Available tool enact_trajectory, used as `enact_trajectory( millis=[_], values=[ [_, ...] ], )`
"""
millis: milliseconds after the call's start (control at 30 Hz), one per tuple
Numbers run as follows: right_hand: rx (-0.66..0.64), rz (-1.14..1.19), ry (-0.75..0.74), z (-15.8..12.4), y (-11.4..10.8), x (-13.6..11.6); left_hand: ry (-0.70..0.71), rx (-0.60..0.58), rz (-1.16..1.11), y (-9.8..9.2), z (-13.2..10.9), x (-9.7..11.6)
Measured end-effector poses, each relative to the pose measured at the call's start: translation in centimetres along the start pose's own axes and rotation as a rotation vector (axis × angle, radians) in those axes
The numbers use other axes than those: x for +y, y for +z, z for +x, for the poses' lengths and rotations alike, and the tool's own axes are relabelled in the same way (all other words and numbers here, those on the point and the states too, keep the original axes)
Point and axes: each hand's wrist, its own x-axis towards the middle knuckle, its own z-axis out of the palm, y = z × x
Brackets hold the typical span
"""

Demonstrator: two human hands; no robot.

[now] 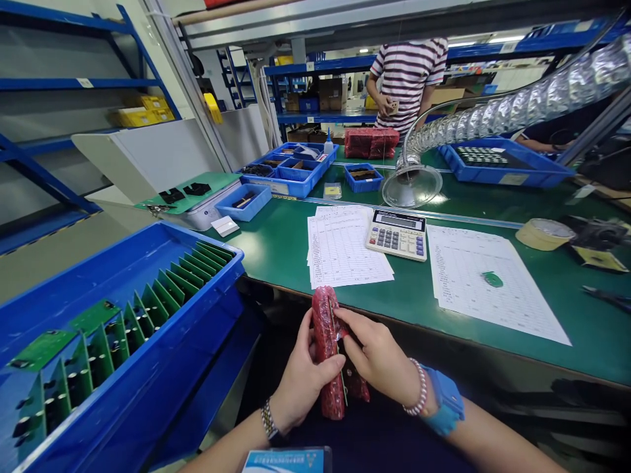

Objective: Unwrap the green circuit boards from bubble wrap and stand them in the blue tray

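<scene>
A roll of red bubble wrap is held upright in front of my body, just off the near edge of the green table. A thin pale-green edge shows along its right side, perhaps a circuit board inside. My left hand is closed around the roll from the left, thumb across its front. From the right, my right hand presses its bent fingers on the wrap's edge, closed on it. A loose red flap hangs below the right hand.
At the left, a blue bin holds several upright green circuit boards. On the table lie paper forms, a calculator and a tape roll. A foil duct with a clear hood hangs above. A person stands behind.
</scene>
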Motion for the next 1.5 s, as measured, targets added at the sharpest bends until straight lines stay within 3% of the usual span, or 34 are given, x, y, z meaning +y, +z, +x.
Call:
enact_trajectory(
  millis=[233, 533, 667, 800, 900, 1133, 1200, 1333, 1400, 1500],
  values=[
    [0.066, 0.021, -0.096, -0.5, -0.7, 0.0, 0.082, -0.050, 0.084, -0.2, -0.3, 0.6],
    [0.100, -0.302, -0.172, -1.2, 0.7, 0.7, 0.053, 0.089, 0.343, -0.7, -0.1, 0.2],
    [0.160, -0.181, -0.307, -1.2, 0.7, 0.9, 0.018, 0.043, -0.003, -0.8, -0.4, 0.7],
    [0.168, -0.082, -0.236, -1.4, 0.7, 0.6, -0.134, -0.010, -0.398, -0.9, -0.7, 0.2],
    [0.140, -0.128, -0.262, -1.6, 0.7, 0.8, -0.238, -0.009, -0.487, -0.8, -0.8, -0.3],
    [0.157, -0.161, -0.433, -1.2, -0.6, 0.9, -0.277, -0.003, -0.527, -0.5, -1.4, 0.6],
    [0.174, -0.086, -0.392, -0.9, -0.8, 0.3, -0.276, -0.004, -0.511, -0.5, -1.5, 0.7],
    [0.201, 0.073, -0.075, -0.2, -1.1, -0.5, -0.232, 0.026, -0.438, -0.3, -1.4, 0.7],
    [0.143, 0.102, 0.031, 0.1, -1.5, -0.5, -0.225, 0.045, -0.400, -0.2, -1.3, 0.8],
    [-0.021, 0.057, -0.091, 0.2, -2.4, 0.0, -0.236, 0.072, -0.379, -0.3, -1.1, 1.0]
  ],
)
